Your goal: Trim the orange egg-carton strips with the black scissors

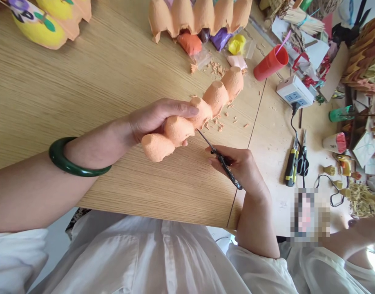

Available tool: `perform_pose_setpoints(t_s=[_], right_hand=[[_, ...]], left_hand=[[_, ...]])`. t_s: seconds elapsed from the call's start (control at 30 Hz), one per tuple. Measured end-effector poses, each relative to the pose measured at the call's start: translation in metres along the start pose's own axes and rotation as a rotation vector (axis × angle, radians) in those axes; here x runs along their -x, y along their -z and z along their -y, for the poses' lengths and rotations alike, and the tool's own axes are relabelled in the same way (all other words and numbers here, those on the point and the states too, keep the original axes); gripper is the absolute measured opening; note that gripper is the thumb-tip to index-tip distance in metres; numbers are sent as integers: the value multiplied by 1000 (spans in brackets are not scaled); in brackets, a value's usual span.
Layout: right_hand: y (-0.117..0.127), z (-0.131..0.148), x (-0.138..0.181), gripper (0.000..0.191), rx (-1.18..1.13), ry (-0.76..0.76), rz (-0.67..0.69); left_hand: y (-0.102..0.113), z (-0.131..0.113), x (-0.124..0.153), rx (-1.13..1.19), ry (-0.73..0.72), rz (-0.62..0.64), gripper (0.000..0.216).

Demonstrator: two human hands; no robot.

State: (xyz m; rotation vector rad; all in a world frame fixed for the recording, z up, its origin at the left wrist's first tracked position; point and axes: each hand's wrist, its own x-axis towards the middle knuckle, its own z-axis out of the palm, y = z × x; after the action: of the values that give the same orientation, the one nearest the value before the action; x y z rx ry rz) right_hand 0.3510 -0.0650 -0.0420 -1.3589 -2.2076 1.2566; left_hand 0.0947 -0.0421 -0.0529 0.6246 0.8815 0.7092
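Note:
My left hand (158, 118) is closed round an orange strip of egg-carton cups (218, 96), held above the wooden table (83, 90). A dark green bangle (71, 166) sits on that wrist. My right hand (242, 165) grips small dark scissors (219, 157), whose blades point up-left and touch the underside of the strip near my left thumb. Small orange cuttings (219, 122) lie on the table under the strip.
A larger orange egg carton (199, 16) stands at the back with coloured clay bags (218, 41) before it. A red cup (270, 63), a power strip (294, 92), a screwdriver (291, 165), black scissors (303, 161) and craft clutter fill the right. Another person's arm (356, 237) is at lower right.

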Motion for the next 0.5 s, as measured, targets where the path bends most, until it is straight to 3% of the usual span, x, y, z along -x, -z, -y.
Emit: perform_pose_setpoints(t_s=[0.17,0.37,0.5], right_hand=[[1,-2,-1,30,28,8,17],[1,-8,0,29,71,7,41],[0,-6,-1,24,60,-17,43]], left_hand=[[-4,-5,2,-3,54,-20,24],[-20,-11,10,-39,-26,-92,33],[-15,-10,8,-42,-25,-88,31]])
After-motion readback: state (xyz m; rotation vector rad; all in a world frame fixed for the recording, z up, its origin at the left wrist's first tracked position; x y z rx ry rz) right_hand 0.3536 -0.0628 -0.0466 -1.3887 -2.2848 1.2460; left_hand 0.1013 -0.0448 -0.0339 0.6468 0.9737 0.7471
